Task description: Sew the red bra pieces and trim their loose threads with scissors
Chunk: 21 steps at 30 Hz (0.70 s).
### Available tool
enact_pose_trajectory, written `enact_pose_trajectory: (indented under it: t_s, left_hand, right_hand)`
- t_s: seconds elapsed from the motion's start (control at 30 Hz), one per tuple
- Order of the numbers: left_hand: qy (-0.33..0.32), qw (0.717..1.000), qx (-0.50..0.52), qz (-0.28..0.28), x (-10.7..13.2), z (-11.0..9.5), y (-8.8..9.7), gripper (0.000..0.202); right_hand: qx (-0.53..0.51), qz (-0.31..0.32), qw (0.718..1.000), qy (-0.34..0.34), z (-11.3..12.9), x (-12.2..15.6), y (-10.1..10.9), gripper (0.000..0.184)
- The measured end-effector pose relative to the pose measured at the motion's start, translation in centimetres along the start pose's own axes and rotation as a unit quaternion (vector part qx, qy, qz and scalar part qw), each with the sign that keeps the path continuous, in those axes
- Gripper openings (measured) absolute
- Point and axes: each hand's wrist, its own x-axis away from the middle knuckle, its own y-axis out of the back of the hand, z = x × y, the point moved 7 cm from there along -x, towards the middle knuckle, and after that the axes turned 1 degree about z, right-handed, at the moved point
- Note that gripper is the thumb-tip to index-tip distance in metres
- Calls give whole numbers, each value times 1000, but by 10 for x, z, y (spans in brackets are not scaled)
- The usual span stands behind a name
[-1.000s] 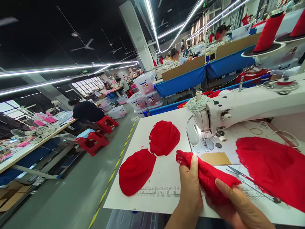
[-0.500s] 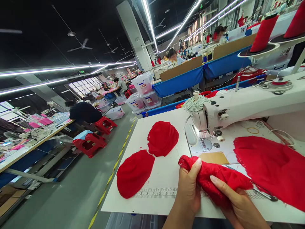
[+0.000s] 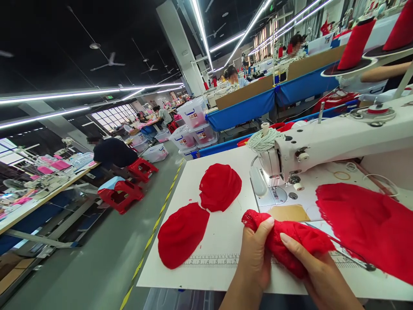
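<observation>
My left hand (image 3: 256,249) grips the left part of a bunched red lace-edged fabric piece (image 3: 280,241), thumb on top. My right hand (image 3: 312,262) is closed on the same cloth further right, its thumb pressed along it; the fingers beneath are hidden. The cloth is held above the table's front part, in front of the sewing machine (image 3: 280,159). Two stacks lie left of my hands: a rounded red fabric stack (image 3: 220,187) and, nearer, a second red fabric stack (image 3: 183,235). A larger red fabric piece (image 3: 368,224) lies at the right.
A printed ruler scale (image 3: 213,261) runs along the white table (image 3: 226,234). Thin dark metal tool (image 3: 355,254), partly covered, lies right of my hands. Red thread cones (image 3: 357,45) stand behind the machine. Beyond are stacked plastic boxes (image 3: 193,114), red stools (image 3: 121,193) and people at other tables.
My right hand has shifted slightly left along the cloth, whose right end has drawn in. The left hand stays nearly still. A person's arm now shows behind the thread cones.
</observation>
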Motion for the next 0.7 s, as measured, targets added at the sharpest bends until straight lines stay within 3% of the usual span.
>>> enact_pose_trajectory:
  t_s: [0.2, 0.33, 0.5, 0.7]
  left_hand:
    - [-9, 1000, -5, -17, 1, 1, 0, 17]
    - [-8, 998, 25, -61, 2, 5, 4, 21]
    - [7, 991, 91, -100, -4, 13, 12, 26]
    - [60, 980, 141, -127, -16, 13, 17, 22]
  right_hand:
    - [21, 27, 999, 2, 5, -4, -10, 45]
    - [23, -29, 999, 8, 2, -7, -1, 45]
    - [42, -22, 999, 12, -12, -9, 9, 43]
    - [25, -32, 999, -2, -18, -2, 14, 52]
